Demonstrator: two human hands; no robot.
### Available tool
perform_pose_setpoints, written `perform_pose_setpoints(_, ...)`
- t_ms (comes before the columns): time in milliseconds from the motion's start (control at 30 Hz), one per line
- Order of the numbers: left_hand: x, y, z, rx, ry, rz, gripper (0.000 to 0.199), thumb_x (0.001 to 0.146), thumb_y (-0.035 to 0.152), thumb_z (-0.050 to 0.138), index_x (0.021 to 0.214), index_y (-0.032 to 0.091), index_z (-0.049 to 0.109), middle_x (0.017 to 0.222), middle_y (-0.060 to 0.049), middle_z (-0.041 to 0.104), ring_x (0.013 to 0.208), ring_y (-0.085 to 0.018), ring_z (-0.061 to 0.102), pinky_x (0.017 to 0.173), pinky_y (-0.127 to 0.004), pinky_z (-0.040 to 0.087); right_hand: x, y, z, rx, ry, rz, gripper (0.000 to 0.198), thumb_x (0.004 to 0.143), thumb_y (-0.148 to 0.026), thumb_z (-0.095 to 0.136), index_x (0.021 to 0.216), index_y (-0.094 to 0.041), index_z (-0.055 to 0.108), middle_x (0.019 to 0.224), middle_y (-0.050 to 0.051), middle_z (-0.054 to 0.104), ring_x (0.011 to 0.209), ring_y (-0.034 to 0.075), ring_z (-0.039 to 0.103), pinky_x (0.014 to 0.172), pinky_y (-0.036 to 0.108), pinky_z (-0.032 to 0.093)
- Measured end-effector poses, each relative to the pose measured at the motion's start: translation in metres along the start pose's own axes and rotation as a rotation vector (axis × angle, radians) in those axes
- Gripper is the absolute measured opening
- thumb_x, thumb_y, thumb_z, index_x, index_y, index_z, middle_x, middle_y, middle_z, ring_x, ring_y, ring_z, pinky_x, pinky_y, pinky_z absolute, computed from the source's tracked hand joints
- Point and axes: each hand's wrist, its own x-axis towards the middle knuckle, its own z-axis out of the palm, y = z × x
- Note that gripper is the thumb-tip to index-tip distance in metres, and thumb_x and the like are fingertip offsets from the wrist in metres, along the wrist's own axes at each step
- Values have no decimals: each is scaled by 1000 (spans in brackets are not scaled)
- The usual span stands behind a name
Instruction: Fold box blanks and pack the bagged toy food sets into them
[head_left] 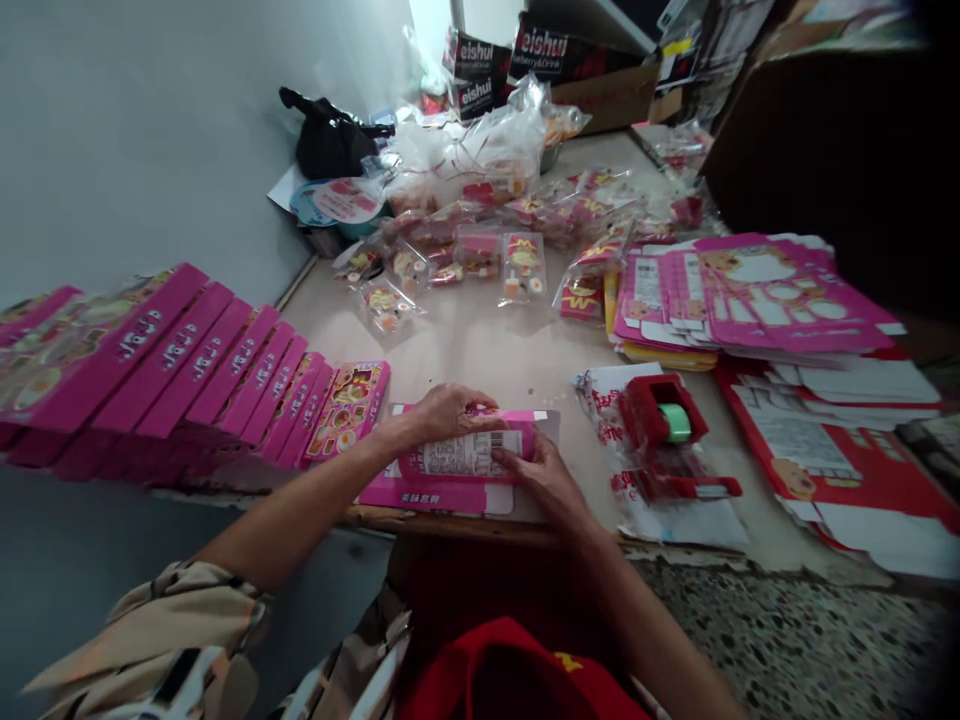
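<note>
Worktable [450,350] — left hand [448,410] palm-down over box [466,456]

Printed on the left black box [478,76]: "eishui" twice, with "ueberry&Drink" below the upper one. Repeated on the right black box [577,58]: "eishui", then "ueberry&Drink". Marked along the near panel of the pink carton [450,498]: "美味套餐"; fine print above, too small to read. Printed on the red packet [581,298]: yellow "M".

On the pale tabletop [450,345], the carton [442,496] at the front edge is pink with a white label [459,455]. Pink boxes [214,375] line the left edge; the tape dispenser [643,405] is red, its roll [676,423] pale green.
</note>
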Motion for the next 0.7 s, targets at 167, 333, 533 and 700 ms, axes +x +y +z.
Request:
perform_pose_setpoints(167,-29,27,-18,31,29,-16,46,89,60,65,120,29,78,98,-6,81,90,-24,72,79,-29,48,-15,-8,-1,-3,-101,-95,41,78,-43,83,110,-22,69,102,3,78,93,24,72,89,38,59)
perform_pose_setpoints(333,-52,40,-31,-207,-27,-200,49,82,62,71,107,22,83,85,-3,79,81,-22,70,64,-24,45,-22,-8,7,-21,-277,-122,55,75,-39,86,122,-23,63,109,4,75,98,23,71,88,36,59)
perform_pose_setpoints(533,-71,70,-33,-514,368,-298,41,80,54,77,92,14,79,72,-2,73,62,-16,63,52,-21,43,-37,-36,14,-322,454,-491,81,67,-44,92,137,-21,57,138,15,62,125,34,59,107,50,50)
perform_pose_setpoints(700,-99,82,26,-1165,521,-342,43,86,55,73,99,15,68,86,-6,75,69,-18,70,66,-28,58,-54,-55,23,-4,144,-273,85,88,-45,74,160,-32,31,148,11,58,128,33,62,101,50,56)
